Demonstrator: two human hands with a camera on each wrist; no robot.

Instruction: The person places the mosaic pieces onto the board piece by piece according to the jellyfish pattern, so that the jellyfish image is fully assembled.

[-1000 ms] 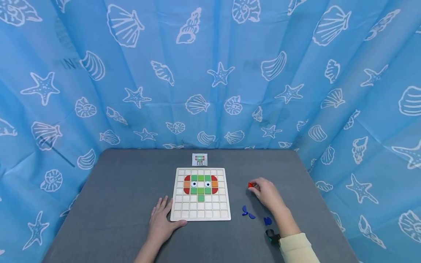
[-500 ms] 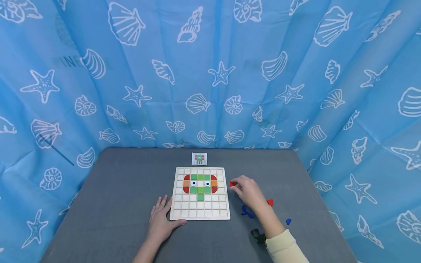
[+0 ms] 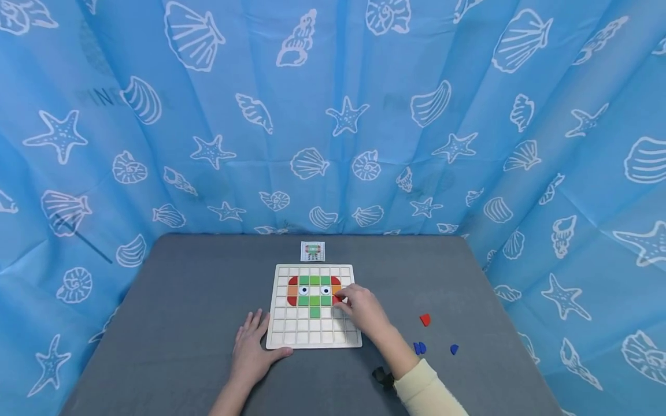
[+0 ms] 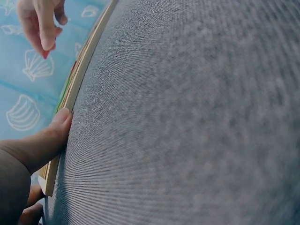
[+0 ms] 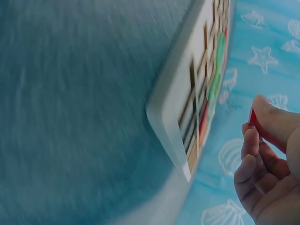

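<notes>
Grey worktop (image 3: 182, 312) against a blue shell-print curtain (image 3: 156, 144). Right hand (image 3: 362, 308) over the grid board (image 3: 314, 341), right of centre — grip pinching a red tile (image 5: 252, 116). Left hand (image 3: 251, 352) flat, fingers relaxed, thumb touching the board's near-left corner.

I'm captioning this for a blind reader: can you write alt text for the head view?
A right hand pinches a small red tile over a white wooden grid board on a grey table, while the left hand rests flat at the board's corner.

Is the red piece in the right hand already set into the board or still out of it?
Out: the right hand pinches the red piece clear of the board.
</notes>
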